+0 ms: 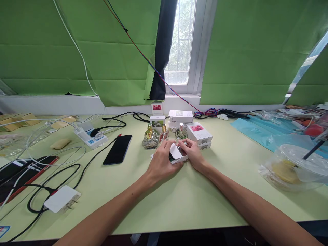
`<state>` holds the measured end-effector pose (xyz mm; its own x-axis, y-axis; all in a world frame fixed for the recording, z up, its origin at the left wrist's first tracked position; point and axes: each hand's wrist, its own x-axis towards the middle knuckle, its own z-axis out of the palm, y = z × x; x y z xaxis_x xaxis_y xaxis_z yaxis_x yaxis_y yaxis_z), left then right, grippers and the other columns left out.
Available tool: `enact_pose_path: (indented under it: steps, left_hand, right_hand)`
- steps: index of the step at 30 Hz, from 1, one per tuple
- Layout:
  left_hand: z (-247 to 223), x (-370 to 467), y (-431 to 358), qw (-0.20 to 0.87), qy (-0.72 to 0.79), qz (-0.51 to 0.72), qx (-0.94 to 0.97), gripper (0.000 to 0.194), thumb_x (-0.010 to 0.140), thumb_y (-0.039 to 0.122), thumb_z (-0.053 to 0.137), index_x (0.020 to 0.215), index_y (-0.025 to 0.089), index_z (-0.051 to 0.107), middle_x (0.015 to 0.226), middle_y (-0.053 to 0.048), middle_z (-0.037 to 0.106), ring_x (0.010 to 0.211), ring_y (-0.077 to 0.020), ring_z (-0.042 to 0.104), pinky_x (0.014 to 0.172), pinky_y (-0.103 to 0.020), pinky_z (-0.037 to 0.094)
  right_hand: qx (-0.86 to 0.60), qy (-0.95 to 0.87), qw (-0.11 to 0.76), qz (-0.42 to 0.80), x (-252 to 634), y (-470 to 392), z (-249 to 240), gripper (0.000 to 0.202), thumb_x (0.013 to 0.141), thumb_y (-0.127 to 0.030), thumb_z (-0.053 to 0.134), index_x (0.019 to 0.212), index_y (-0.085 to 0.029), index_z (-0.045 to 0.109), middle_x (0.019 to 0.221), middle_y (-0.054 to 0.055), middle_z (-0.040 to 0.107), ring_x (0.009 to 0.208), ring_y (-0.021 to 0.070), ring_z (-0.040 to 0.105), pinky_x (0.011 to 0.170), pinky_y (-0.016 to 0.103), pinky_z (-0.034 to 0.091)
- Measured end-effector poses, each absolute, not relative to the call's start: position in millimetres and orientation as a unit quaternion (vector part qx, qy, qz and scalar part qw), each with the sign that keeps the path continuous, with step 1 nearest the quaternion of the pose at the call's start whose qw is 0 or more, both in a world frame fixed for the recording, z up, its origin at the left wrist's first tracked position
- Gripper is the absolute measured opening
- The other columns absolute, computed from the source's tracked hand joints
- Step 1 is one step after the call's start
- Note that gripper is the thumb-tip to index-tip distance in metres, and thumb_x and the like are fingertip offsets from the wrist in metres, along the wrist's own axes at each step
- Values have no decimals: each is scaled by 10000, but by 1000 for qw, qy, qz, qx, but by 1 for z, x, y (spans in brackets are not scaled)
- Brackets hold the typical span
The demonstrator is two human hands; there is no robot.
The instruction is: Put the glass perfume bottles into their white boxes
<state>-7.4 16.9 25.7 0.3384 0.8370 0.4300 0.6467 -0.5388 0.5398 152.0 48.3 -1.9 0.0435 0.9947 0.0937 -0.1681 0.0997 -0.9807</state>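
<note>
My left hand (163, 158) wraps around a small white carton (175, 151) that lies on the table with its flap raised. My right hand (192, 153) has its fingers bent together at the carton's right end, by the opening. Something shiny and dark shows between the hands, mostly covered by fingers, so I cannot make out what it is. Just behind the hands stand glass perfume bottles: one with a gold cap (150, 141), a reddish one (164, 135), and another with a silvery cap (181, 132).
White cartons with a pink picture (199, 132) and others (180, 116) stand behind. A black phone (118, 149), power strip (92, 136), white charger (63, 199) and loose cables lie left. At right are a bagged drink cup (292, 167) and blue sheet (261, 131).
</note>
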Motion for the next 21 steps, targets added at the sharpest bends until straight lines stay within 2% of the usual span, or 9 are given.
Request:
enact_pose_path:
  steps: [16,21]
  left_hand:
    - [26,-6,16,142,472,350,796,610,706,291,760,1274,272,539,1192,-55,623,1048,-261,636,864,-392,548]
    - [26,-6,16,141,470,356,795,589,712,288,757,1260,266,543,1184,-58,622,1060,-260,634,871,-387,548]
  right_hand:
    - [-431,-469,570,519,152,46,3,539,618,-670,833,733,-169,671,575,-27,565,507,94,419,499,261,303]
    - [-424,-455,568,539,151,43,6,560,574,-669,858,733,-164,676,597,-12,608,509,94,441,504,261,325]
